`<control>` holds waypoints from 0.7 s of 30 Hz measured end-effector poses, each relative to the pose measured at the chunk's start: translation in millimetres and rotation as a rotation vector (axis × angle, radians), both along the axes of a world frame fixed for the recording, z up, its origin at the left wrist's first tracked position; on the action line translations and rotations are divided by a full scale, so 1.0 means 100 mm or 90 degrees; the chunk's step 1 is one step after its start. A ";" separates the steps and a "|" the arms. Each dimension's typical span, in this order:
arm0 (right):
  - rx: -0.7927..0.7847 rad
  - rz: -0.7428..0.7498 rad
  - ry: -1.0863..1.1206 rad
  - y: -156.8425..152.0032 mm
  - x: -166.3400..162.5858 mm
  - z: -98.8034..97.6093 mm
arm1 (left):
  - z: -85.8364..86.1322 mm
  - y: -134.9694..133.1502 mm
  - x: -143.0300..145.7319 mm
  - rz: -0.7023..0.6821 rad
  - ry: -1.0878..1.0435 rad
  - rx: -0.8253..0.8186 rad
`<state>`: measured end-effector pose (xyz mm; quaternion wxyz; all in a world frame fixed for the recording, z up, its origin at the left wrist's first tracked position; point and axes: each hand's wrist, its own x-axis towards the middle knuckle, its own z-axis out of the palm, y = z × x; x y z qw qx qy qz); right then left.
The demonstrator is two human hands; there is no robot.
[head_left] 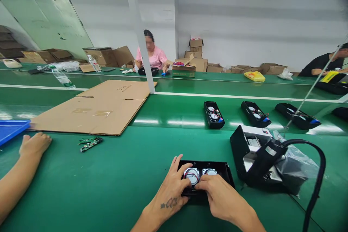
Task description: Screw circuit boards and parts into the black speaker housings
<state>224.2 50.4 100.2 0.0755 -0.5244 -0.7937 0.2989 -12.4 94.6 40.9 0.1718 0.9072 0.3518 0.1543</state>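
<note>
Left hand [170, 187] and right hand [223, 193] are both busy now, right at the black housing [227, 172]. That left grip is clasping the housing's left end, while the right one is bunching its fingertips over the middle; whether they're closing on anything, I cannot tell, because the fingers are hiding it. Inside the housing, two silver discs [192, 177] are sitting side by side, thin wires [186, 174] curving around the left one. Best handling here, I'd judge: the left grip bracing firmly so the housing isn't skidding on the bench [122, 181], the right pressing lightly and leaving those wires unpinched. Just right of the housing a black machine [238, 146] is standing, a black cable [322, 166] arching past it, so the right elbow should be clearing that. Well left of the housing small circuit boards [91, 144] are lying, another person's hand [35, 144] resting farther left; beyond the housing, similar units [214, 115] are lining up.
</note>
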 end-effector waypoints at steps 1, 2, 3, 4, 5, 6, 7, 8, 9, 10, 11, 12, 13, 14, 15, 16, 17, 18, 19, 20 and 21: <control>-0.001 -0.008 0.016 -0.01 0.01 -0.01 | -0.04 0.00 0.01 -0.004 -0.001 0.011; -0.001 -0.013 0.026 -0.01 0.00 -0.02 | -0.07 0.00 0.02 -0.009 -0.002 0.024; 0.000 -0.016 0.032 -0.02 0.00 -0.04 | -0.11 0.00 0.03 -0.016 -0.005 0.038; -0.001 -0.016 0.037 -0.03 -0.02 -0.06 | -0.15 0.00 0.03 -0.024 -0.009 0.054; -0.001 -0.016 0.043 -0.04 -0.03 -0.08 | -0.18 0.00 0.04 -0.030 -0.019 0.071; 0.000 -0.017 0.051 -0.06 -0.05 -0.11 | -0.20 0.00 0.05 -0.035 -0.033 0.088; 0.002 -0.023 0.059 -0.07 -0.07 -0.14 | -0.23 0.01 0.06 -0.038 -0.048 0.102; 0.004 -0.033 0.068 -0.09 -0.08 -0.17 | -0.24 0.02 0.06 -0.038 -0.062 0.112; 0.007 -0.042 0.074 -0.10 -0.10 -0.20 | -0.25 0.02 0.07 -0.034 -0.073 0.116; 0.009 -0.049 0.074 -0.12 -0.11 -0.23 | -0.26 0.03 0.07 -0.031 -0.081 0.117; 0.013 -0.054 0.069 -0.13 -0.13 -0.27 | -0.25 0.04 0.07 -0.031 -0.086 0.114; 0.015 -0.053 0.061 -0.14 -0.14 -0.30 | -0.25 0.05 0.07 -0.031 -0.093 0.111; 0.017 -0.049 0.050 -0.15 -0.16 -0.32 | -0.24 0.05 0.07 -0.033 -0.102 0.108; 0.020 -0.047 0.039 -0.16 -0.17 -0.34 | -0.23 0.06 0.07 -0.037 -0.110 0.103; 0.022 -0.047 0.029 -0.17 -0.19 -0.35 | -0.21 0.06 0.07 -0.041 -0.118 0.097; 0.025 -0.048 0.021 -0.18 -0.21 -0.35 | -0.18 0.07 0.07 -0.044 -0.124 0.087; 0.030 -0.047 0.012 -0.18 -0.22 -0.34 | -0.15 0.08 0.08 -0.043 -0.125 0.070; 0.034 -0.047 -0.002 -0.17 -0.24 -0.32 | -0.10 0.09 0.09 -0.039 -0.118 0.038; 0.034 -0.048 -0.019 -0.15 -0.24 -0.29 | -0.05 0.13 0.10 -0.031 -0.105 -0.003; 0.030 -0.051 -0.039 -0.12 -0.25 -0.24 | 0.01 0.17 0.11 -0.023 -0.090 -0.048; 0.024 -0.057 -0.058 -0.06 -0.24 -0.19 | 0.07 0.23 0.13 -0.015 -0.075 -0.091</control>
